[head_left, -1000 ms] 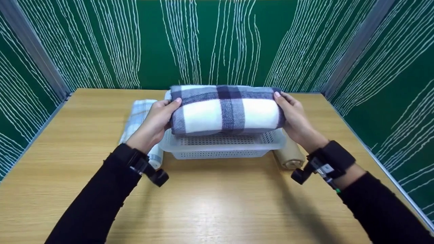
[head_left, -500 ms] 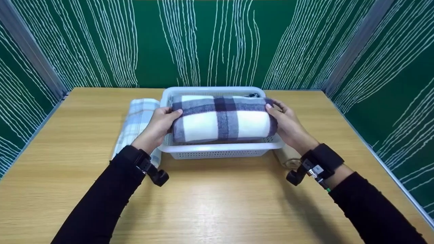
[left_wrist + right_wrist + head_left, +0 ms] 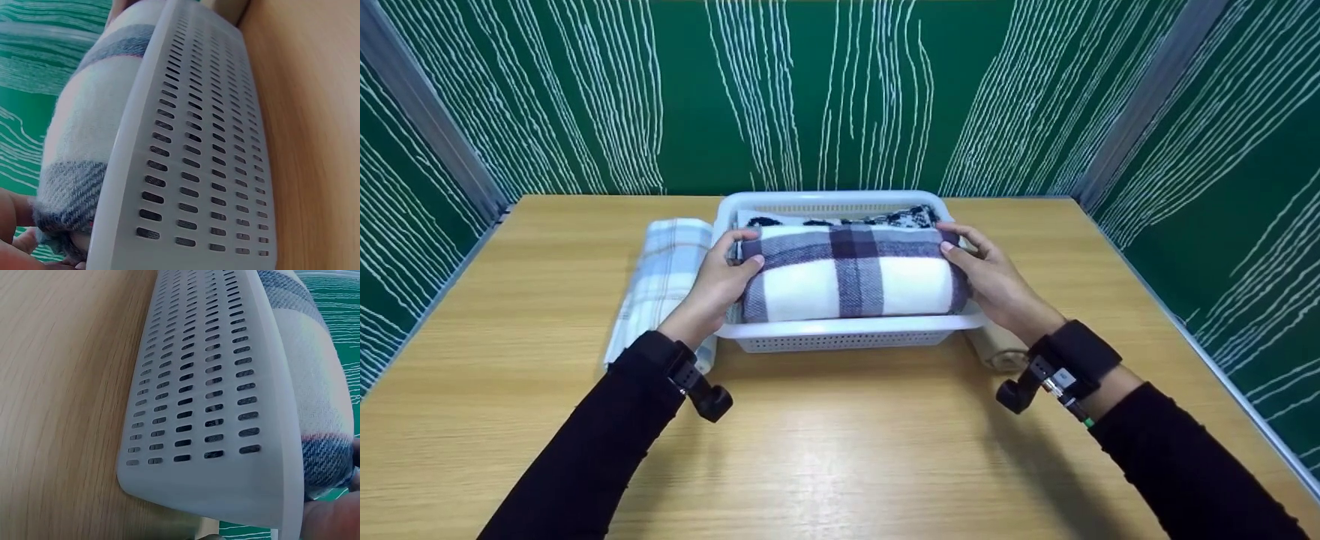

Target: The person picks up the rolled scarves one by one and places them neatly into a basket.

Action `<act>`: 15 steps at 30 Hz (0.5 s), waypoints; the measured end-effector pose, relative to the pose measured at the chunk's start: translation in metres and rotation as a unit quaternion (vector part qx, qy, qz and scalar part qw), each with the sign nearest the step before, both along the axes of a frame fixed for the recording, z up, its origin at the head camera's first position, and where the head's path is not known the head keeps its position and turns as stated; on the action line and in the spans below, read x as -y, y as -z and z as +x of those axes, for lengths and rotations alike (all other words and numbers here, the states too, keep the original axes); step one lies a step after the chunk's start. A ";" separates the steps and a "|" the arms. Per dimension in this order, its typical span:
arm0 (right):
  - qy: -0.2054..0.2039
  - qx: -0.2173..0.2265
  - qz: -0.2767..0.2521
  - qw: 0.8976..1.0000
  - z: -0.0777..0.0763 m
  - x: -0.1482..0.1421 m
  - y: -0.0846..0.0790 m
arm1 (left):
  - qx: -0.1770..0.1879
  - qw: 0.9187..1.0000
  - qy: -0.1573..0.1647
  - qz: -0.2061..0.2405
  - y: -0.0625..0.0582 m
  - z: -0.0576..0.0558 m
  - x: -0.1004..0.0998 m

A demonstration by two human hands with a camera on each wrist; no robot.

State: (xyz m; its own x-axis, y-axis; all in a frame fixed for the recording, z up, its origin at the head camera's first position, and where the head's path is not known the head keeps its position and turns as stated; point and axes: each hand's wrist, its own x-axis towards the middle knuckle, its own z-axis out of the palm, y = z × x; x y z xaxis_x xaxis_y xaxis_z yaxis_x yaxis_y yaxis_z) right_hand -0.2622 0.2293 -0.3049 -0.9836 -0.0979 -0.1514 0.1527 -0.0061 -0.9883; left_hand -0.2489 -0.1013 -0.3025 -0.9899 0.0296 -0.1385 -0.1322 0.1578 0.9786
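Plaid roll [image 3: 855, 279] lower now, apparently inside white basket [image 3: 851, 327]

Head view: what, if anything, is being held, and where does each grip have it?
The rolled grey-and-white plaid blanket, by its two ends: the left grip has its left end, the right grip its right end.

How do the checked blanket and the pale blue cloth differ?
The checked blanket has bold white, grey and dark blocks; the pale blue cloth is softer, with thin tan lines. The checked blanket lies crosswise in the basket; the pale blue cloth runs front to back beside it. The left hand and right hand hold the checked blanket, not the pale blue cloth. Both are plaid fabrics.
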 end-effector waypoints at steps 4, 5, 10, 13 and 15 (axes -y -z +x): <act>0.003 0.000 0.026 1.000 -0.001 0.001 0.000 | 0.001 1.000 0.000 -0.006 0.002 0.001 0.000; 0.004 -0.001 0.032 0.999 -0.001 0.001 0.000 | 0.002 1.000 0.000 -0.005 0.002 0.001 0.000; 0.011 -0.008 0.057 0.998 -0.002 0.003 0.001 | 0.002 1.000 0.013 -0.001 0.003 0.002 0.001; 0.012 -0.013 0.076 0.997 -0.003 0.005 0.002 | -0.002 1.000 0.017 -0.010 0.003 0.003 0.001; 0.013 -0.016 0.088 0.996 -0.004 0.006 0.003 | -0.005 1.000 0.017 -0.023 0.003 0.002 0.000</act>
